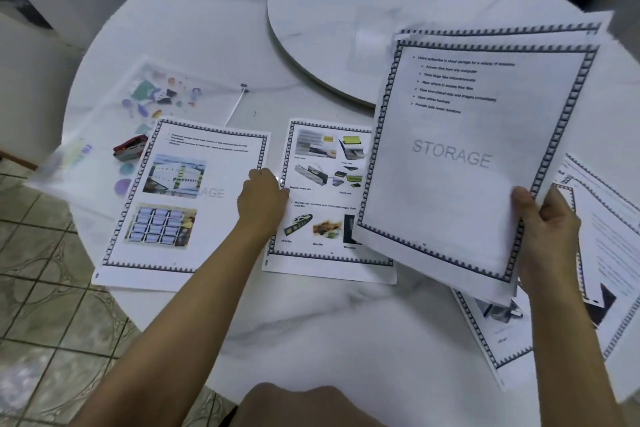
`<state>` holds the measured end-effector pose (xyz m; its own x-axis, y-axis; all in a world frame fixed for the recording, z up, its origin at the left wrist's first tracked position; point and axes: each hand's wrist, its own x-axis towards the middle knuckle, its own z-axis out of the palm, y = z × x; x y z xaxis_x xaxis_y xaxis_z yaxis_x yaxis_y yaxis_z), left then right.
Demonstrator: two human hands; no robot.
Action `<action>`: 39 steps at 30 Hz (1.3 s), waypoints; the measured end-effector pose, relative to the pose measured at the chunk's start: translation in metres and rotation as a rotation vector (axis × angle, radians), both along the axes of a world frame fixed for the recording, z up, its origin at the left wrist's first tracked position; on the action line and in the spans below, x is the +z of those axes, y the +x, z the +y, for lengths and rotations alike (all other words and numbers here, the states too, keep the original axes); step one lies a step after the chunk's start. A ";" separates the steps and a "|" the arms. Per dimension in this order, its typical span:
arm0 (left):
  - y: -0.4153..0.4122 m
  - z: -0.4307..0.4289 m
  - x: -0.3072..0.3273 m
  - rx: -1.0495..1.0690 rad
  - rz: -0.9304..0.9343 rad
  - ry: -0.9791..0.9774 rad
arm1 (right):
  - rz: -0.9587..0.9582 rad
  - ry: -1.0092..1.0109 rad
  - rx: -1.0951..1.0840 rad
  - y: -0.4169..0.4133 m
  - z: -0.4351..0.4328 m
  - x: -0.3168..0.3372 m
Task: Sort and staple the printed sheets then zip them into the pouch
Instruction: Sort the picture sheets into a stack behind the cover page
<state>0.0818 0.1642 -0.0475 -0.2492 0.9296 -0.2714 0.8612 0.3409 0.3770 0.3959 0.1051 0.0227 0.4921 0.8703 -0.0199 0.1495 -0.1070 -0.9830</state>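
Note:
My right hand (545,236) grips a stack of printed sheets (464,156) by its lower right corner and holds it tilted above the table; the top page reads STORAGE. My left hand (263,198) rests with curled fingers between two single sheets lying flat: a page with two photos (180,198) on its left and a page with several small device pictures (325,191) on its right. Its fingertips touch that right page's left edge. A clear zip pouch with coloured shapes (138,107) lies at the far left, with a small red stapler (130,148) on it.
The white marble table (311,315) is round, with a raised turntable (329,24) at the back. More printed sheets (602,253) lie spread under and right of the held stack. Tiled floor (45,288) shows beyond the table's left edge. My knee (304,406) is at the bottom.

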 end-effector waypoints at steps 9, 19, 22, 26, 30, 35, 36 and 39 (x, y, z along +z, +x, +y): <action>0.029 0.011 -0.003 0.054 0.227 -0.108 | 0.038 -0.022 0.028 0.024 0.003 -0.008; 0.016 0.010 -0.006 0.215 -0.057 -0.072 | 0.109 0.006 0.056 0.038 0.005 -0.008; 0.019 0.002 -0.009 0.150 -0.149 0.093 | 0.137 0.017 0.084 0.040 0.004 -0.008; 0.024 -0.011 -0.007 0.090 -0.309 0.350 | 0.168 0.019 0.122 0.036 0.003 -0.007; 0.028 -0.021 0.002 0.182 -0.374 0.436 | 0.226 0.011 0.169 0.022 0.003 -0.010; 0.015 -0.029 -0.001 0.208 -0.567 0.270 | 0.270 -0.041 0.273 -0.006 -0.009 -0.021; 0.011 -0.032 0.000 0.222 -0.652 0.231 | 0.279 -0.059 0.291 -0.012 -0.011 -0.024; 0.005 -0.041 0.005 0.215 -0.867 0.153 | 0.297 -0.110 0.325 -0.030 -0.014 -0.035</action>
<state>0.0867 0.1229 -0.0429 -0.1868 0.9281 -0.3222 0.1773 0.3544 0.9181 0.3662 0.0915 -0.0124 0.1528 0.9636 -0.2196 -0.0940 -0.2070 -0.9738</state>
